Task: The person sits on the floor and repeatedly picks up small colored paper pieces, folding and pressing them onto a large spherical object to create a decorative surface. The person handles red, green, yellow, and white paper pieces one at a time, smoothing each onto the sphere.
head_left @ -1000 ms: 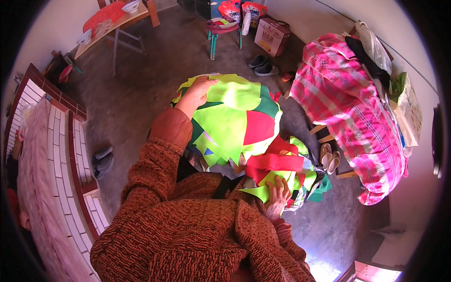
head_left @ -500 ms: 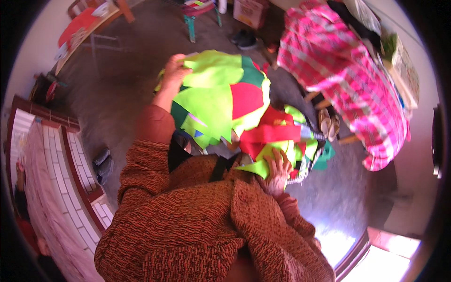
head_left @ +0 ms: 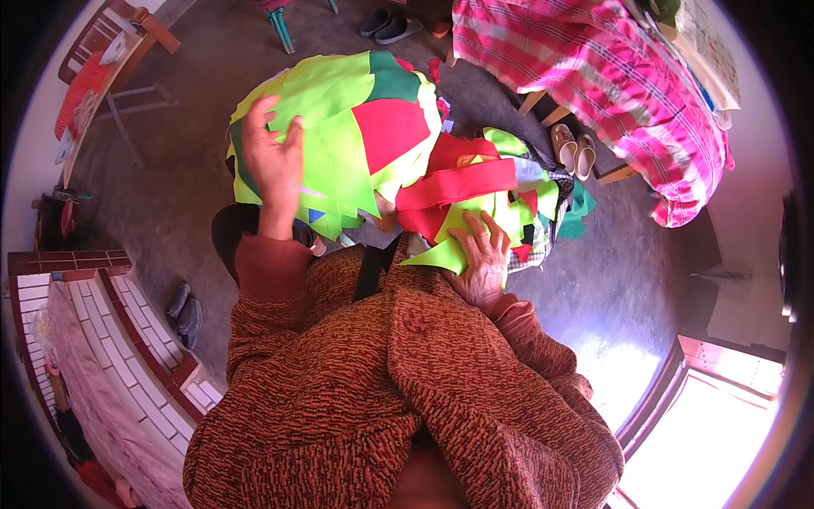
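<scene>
My left hand (head_left: 276, 151) is raised over the near left part of a large rounded heap of cloth pieces (head_left: 326, 127), mostly lime green with red and dark green. Its fingers are apart and hold nothing. Beside the heap, on the right, a checked bag (head_left: 553, 222) is full of cloth scraps. Red strips (head_left: 458, 184) lie across its top. My right hand (head_left: 483, 259) rests on a lime green cloth piece (head_left: 439, 254) at the bag's near side, fingers spread over it. What lies under the palm is hidden.
A pink plaid cloth (head_left: 585, 93) covers furniture at the far right, with light shoes (head_left: 574, 153) below it. Dark shoes (head_left: 392, 27) sit on the floor at the back, another dark pair (head_left: 185, 314) at left. A table (head_left: 106, 81) stands far left, a bright doorway lower right.
My left hand has come off the edge of the lime green cloth and its fingers have opened. My right hand stays on the bag's scraps. The whole view has shifted.
</scene>
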Demonstrator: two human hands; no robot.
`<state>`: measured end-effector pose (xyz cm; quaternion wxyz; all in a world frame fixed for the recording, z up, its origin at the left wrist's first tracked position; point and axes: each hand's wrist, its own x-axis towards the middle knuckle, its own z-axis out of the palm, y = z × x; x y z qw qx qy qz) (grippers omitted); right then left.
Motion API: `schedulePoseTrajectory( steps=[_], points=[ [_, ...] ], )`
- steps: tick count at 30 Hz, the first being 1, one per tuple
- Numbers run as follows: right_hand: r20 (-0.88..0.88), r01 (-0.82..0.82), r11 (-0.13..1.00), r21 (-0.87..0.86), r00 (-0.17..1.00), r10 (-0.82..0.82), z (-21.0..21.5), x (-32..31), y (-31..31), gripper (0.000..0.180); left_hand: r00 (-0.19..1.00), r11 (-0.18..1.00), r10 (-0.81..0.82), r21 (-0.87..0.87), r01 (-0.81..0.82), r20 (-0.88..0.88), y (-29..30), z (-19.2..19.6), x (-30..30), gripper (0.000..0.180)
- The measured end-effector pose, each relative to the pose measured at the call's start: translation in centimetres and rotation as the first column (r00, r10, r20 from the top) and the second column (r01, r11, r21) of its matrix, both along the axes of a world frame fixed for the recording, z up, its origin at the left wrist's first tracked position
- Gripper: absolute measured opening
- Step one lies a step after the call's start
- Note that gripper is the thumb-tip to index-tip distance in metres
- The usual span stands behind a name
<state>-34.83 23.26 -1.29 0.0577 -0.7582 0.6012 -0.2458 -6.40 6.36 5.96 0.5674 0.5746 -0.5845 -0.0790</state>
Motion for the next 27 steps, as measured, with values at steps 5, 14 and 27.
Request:
schedulePoseTrajectory(
  steps=[5,14,27],
  points=[
    [0.022,-0.005,1.0,0.019,1.0,0.005,0.5,0.0,0.1,0.06,0.908,0.91,-0.413,-0.067,0.409,-0.071,3.3,-0.4,-7.6,0.035],
    [0.035,0.019,0.999,-0.032,0.999,-0.018,0.1,0.2,-0.1,0.054,0.586,0.722,-0.662,0.186,0.667,0.466,4.6,-4.5,-16.6,0.034],
    [0.029,0.012,1.0,-0.004,1.0,-0.012,0.2,0.2,0.0,0.057,0.527,0.786,-0.558,0.204,0.584,0.642,2.7,-8.3,-18.2,0.018]
  ],
)
